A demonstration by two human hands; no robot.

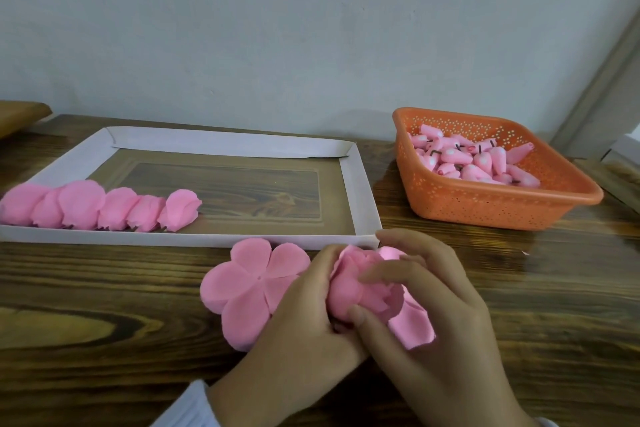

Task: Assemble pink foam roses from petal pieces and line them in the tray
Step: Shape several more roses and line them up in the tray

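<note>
Both: left hand [298, 333], right hand [440, 305] grip rose [346, 291] | core hidden | tray [221, 142] cropped

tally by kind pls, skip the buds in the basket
roses in tray: 6
half-made rose: 1
flat petal piece: 1
tray: 1
basket: 1
total: 10

Your tray [221, 142] lies at the table's [104, 288] far left, with a row of roses [104, 206] in it along its near rim, leftward. The basket [502, 211] sits right of the tray, buds [478, 159] inside. Before the tray's near right corner, your left hand [301, 329] and right hand [440, 315] hold a rose [353, 288]; a petal piece [242, 288] lies just left, on the table.
</note>
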